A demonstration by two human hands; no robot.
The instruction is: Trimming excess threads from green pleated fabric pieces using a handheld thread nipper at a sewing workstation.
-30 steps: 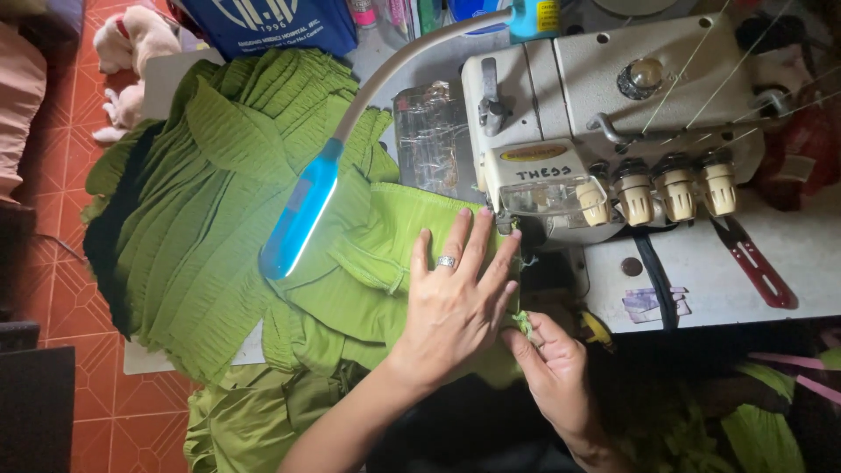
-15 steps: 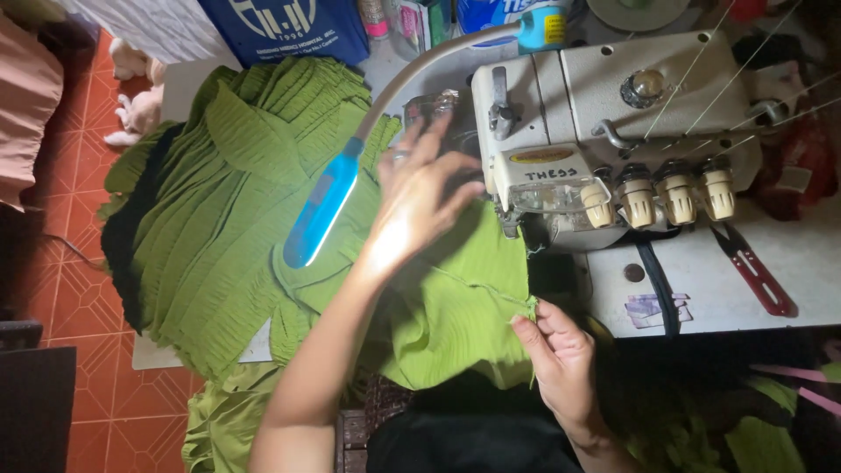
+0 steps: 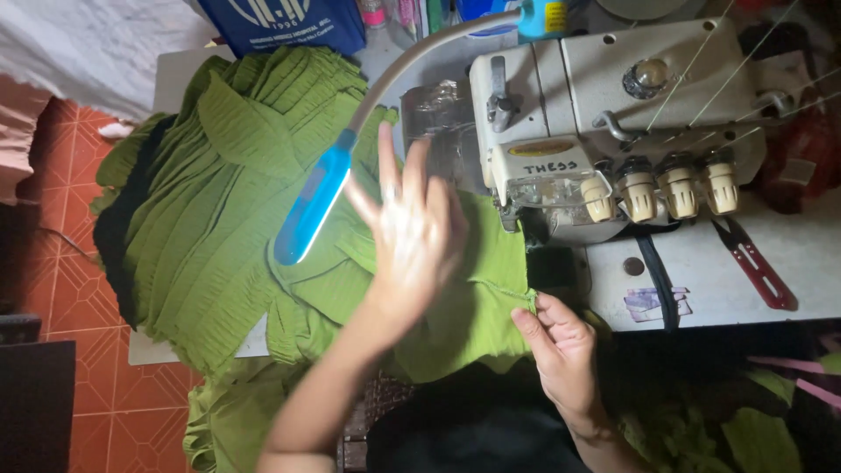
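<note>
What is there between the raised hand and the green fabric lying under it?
Nothing visible. The left hand hovers, blurred, with fingers spread over the green fabric, beside the blue lamp head. The right hand already pinches the fabric's edge.

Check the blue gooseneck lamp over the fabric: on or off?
On: the lamp head glows pale along its lower end, and the left hand beneath it looks brightly lit.

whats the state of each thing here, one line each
left hand: open, fingers spread, blurred, above the cloth
right hand: pinching the cloth's edge
green cloth: crumpled, heaped on the table, part hanging off
sewing machine: threaded, nothing under its needle
lamp: bent down over the cloth; lit or not, cannot tell
</note>
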